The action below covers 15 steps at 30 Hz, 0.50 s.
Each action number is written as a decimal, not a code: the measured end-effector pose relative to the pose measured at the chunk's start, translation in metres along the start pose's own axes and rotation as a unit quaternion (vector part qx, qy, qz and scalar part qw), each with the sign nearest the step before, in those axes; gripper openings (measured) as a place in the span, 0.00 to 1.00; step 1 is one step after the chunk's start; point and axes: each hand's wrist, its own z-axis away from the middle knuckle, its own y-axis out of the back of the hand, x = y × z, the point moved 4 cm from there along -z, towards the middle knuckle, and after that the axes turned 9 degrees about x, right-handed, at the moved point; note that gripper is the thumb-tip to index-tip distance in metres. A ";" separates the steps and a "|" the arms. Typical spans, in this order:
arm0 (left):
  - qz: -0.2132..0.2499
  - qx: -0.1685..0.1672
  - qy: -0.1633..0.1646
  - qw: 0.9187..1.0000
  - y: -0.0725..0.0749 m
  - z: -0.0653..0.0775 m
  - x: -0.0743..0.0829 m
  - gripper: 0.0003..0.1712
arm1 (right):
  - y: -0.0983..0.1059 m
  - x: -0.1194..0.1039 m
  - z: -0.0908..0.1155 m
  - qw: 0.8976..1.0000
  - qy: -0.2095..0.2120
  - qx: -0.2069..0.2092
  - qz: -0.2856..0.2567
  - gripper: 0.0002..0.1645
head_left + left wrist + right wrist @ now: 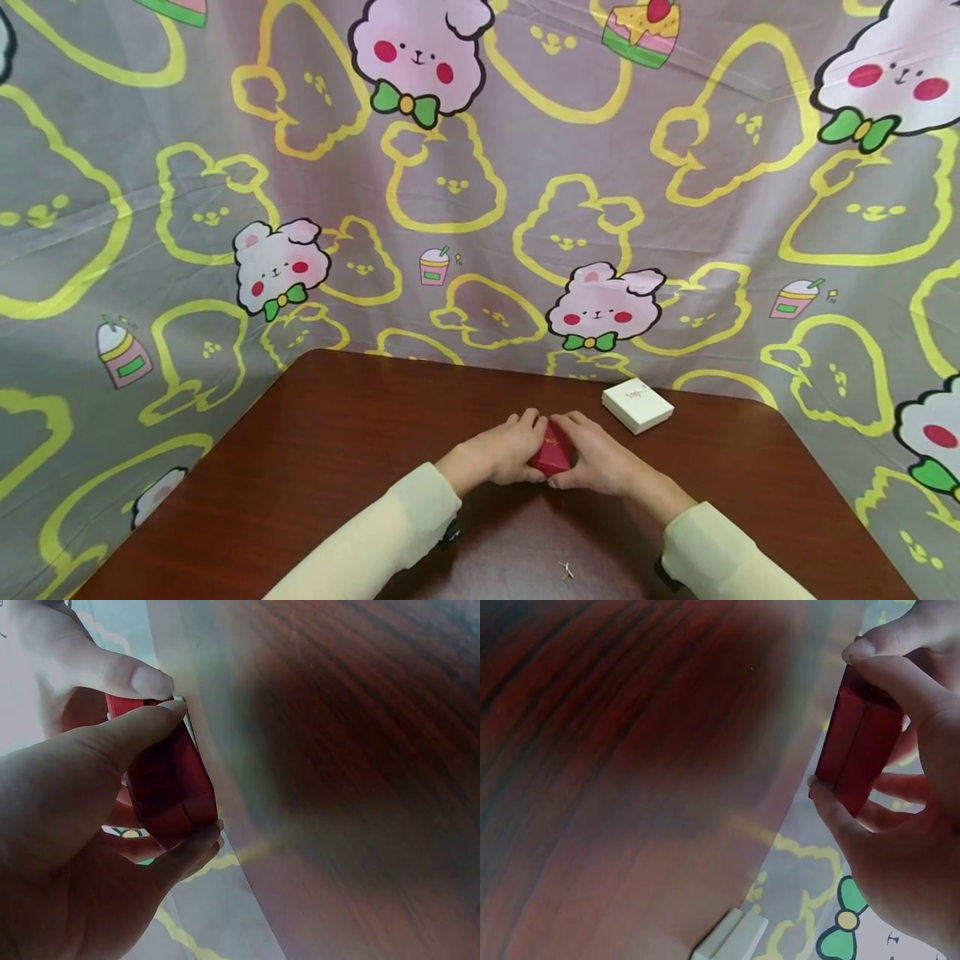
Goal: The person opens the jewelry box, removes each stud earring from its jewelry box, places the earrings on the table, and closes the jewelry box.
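Note:
Both hands grip a small dark red box (553, 450) over the middle of the table. My left hand (512, 450) has its fingers and thumb round the left side, while my right hand (597, 457) holds the right side. Close up in the left wrist view, the red box (176, 780) sits between thumb and fingers. A thin seam runs along the box's side (859, 742) in the right wrist view, and the lid looks closed. What is inside the box is hidden.
A white square box (637, 406) with faint pink print lies behind and right of the hands. Small, thin, pale crossed pieces (566, 570) lie near the front of the brown wooden table (360, 417). A patterned cloth (480, 233) hangs round the table's back and sides.

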 end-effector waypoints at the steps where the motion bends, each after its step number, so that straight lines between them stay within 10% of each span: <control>1: 0.007 0.002 0.000 1.000 0.000 0.000 0.000 0.47 | -0.001 0.000 0.000 1.000 -0.001 0.000 0.001 0.52; 15: 0.161 0.007 0.013 0.987 -0.007 0.004 -0.018 0.61 | 0.000 0.005 0.006 1.000 0.012 0.010 0.000 0.52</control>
